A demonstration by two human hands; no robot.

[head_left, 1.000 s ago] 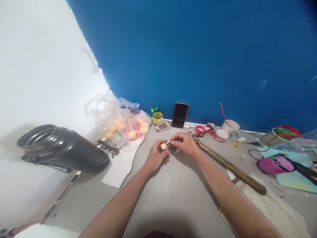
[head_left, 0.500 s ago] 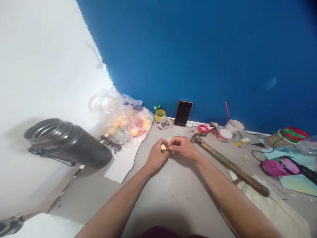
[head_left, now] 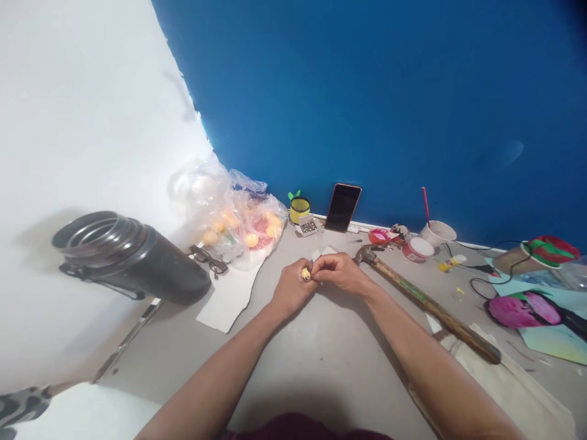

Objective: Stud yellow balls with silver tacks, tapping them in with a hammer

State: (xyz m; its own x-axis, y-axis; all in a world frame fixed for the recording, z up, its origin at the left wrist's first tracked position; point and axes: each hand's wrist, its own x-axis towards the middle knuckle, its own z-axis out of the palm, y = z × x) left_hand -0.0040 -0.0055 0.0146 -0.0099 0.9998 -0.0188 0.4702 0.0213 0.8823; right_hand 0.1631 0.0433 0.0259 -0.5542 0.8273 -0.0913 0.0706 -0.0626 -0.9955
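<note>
My left hand [head_left: 292,286] is closed round a small yellow and dark ball [head_left: 306,274], of which only one face shows between the fingers. Thumb and fingertips of my right hand [head_left: 339,273] are pinched together at the ball's right side; whatever they hold there is too small to make out. Just beyond the hands sits a small open box of metal tacks [head_left: 307,226]. A claw hammer [head_left: 426,302] with a worn wooden handle lies to the right of my right hand. Under both hands is the grey tabletop [head_left: 316,360].
A dark flask [head_left: 132,256] and glasses [head_left: 209,260] stand left, beside plastic bags [head_left: 238,220] with orange balls. A phone [head_left: 343,208] leans on the blue wall. To the right are a paper cup [head_left: 438,233], a pink-labelled tub [head_left: 417,250], a cable and a pink painted piece [head_left: 523,309].
The ball has turned slightly in my left hand, showing more yellow. Both hands keep almost the same position; the whole view has shifted a little.
</note>
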